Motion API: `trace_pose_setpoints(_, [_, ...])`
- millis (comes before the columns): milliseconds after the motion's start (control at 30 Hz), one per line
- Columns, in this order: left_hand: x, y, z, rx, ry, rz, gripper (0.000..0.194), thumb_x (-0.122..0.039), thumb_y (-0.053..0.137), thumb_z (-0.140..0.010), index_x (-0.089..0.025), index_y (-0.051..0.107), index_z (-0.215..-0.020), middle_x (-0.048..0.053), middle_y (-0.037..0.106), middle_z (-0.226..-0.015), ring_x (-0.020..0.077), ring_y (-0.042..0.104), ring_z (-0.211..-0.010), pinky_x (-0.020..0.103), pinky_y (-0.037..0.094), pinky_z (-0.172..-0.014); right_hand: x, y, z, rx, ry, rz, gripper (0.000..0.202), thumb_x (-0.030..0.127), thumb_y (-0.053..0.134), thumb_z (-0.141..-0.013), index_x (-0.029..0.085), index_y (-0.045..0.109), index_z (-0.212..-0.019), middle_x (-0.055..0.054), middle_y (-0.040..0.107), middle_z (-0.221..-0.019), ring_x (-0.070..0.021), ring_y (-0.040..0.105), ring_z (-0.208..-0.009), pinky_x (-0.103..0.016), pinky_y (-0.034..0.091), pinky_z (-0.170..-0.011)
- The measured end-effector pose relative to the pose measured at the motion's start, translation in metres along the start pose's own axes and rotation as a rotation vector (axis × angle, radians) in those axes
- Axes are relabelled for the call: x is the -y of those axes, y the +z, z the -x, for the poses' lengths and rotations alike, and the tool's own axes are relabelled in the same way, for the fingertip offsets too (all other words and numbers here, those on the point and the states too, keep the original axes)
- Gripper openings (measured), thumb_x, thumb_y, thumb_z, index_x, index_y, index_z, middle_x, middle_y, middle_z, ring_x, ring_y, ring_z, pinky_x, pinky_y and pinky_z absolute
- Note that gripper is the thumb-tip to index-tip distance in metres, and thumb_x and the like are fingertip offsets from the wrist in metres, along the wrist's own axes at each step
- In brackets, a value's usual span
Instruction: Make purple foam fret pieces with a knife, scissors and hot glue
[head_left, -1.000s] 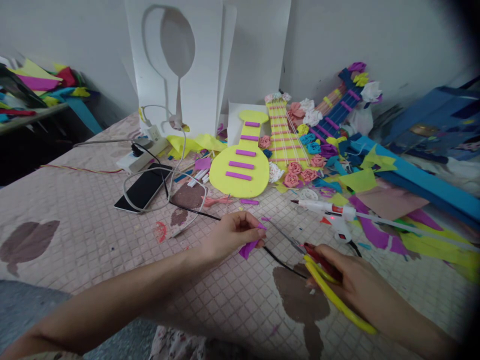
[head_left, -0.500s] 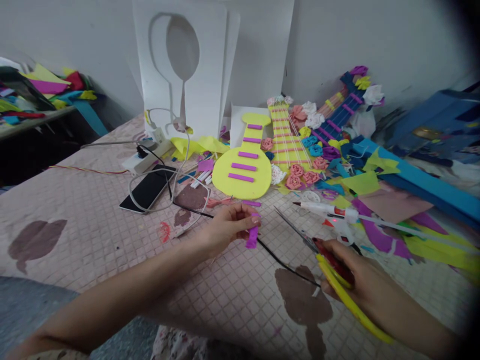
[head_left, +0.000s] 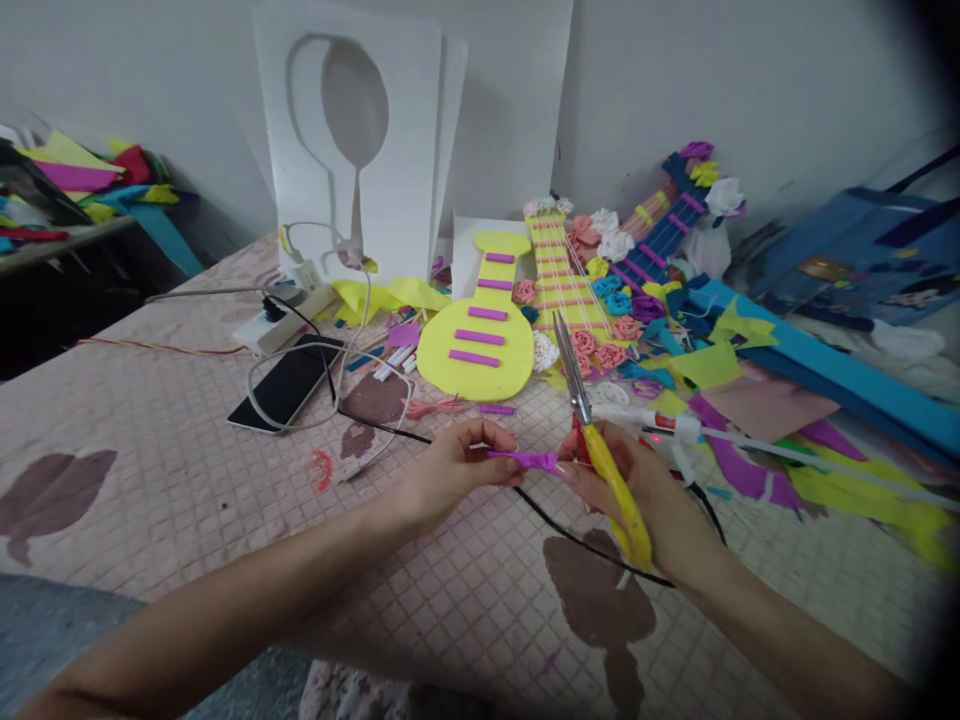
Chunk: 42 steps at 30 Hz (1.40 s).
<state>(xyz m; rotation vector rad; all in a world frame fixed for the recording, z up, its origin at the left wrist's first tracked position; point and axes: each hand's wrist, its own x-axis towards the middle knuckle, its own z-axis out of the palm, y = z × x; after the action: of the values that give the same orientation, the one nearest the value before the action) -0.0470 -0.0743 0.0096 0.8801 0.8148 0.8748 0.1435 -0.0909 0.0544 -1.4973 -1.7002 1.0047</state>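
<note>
A short purple crepe paper strip (head_left: 536,461) stretches between my two hands above the table. My left hand (head_left: 469,465) pinches its left end between thumb and fingers. At the other end, the fingertips of my right hand (head_left: 637,490) grip the strip, and the same hand also holds scissors (head_left: 611,470) with yellow and red handles, blades pointing up and away. Behind my hands lies a yellow guitar-shaped cutout (head_left: 480,370) with several purple bars across it. One loose purple bar (head_left: 496,409) rests just in front of the cutout.
A glue gun (head_left: 679,430) with a red light lies right of my hand, its black cord crossing beneath both hands. Decorated paper guitars (head_left: 570,270) and coloured scraps (head_left: 720,365) fill the back right. A phone (head_left: 289,385), power strip (head_left: 270,325) and cables lie left. White boards (head_left: 409,130) lean against the wall.
My right hand has come left with the scissors, turning them upright, and now grips the strip's free end. The strip, hanging from my left hand before, is now held level between both hands.
</note>
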Motion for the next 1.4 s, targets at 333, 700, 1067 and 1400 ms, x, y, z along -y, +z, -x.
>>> trace_pose_setpoints(333, [-0.01,0.007,-0.004,0.152,-0.039,-0.217,0.033,-0.037,0.073,-0.068,-0.011,0.061,-0.086,0.002,0.061,-0.075,0.0093,0.057,-0.063,0.023,0.046,-0.061,-0.009,0.009,-0.008,0.056,-0.025,-0.078,0.03,0.042,0.067,-0.068,0.023,0.044,-0.071,0.003,0.052,-0.064,-0.0148,0.055,-0.06,-0.028,0.049,-0.057])
trace_pose_setpoints(700, [-0.017,0.005,-0.006,0.079,-0.06,-0.063,0.026,-0.032,0.072,-0.068,-0.012,0.058,-0.076,-0.001,0.058,-0.061,0.0087,0.056,-0.055,0.021,0.046,-0.054,-0.017,-0.013,0.015,0.123,-0.16,0.397,0.032,0.039,0.057,-0.081,0.021,0.042,-0.102,-0.001,0.055,-0.075,-0.0172,0.055,-0.064,-0.029,0.047,-0.059])
trace_pose_setpoints(1067, [-0.017,0.0,-0.008,-0.047,0.096,0.153,0.025,-0.029,0.074,-0.068,-0.011,0.057,-0.074,0.001,0.061,-0.063,0.0069,0.055,-0.052,0.02,0.043,-0.054,-0.046,-0.023,0.028,0.113,-0.094,0.699,0.046,0.05,0.052,-0.081,0.018,0.044,-0.113,-0.011,0.066,-0.099,-0.0224,0.065,-0.079,-0.032,0.052,-0.067])
trace_pose_setpoints(1400, [-0.021,0.004,-0.004,-0.073,0.163,0.009,0.028,-0.033,0.073,-0.069,-0.01,0.06,-0.077,0.001,0.061,-0.065,0.0083,0.056,-0.057,0.02,0.042,-0.056,-0.043,-0.019,0.024,0.146,-0.081,0.674,0.046,0.052,0.051,-0.082,0.019,0.046,-0.113,-0.01,0.068,-0.099,-0.0231,0.067,-0.082,-0.032,0.051,-0.069])
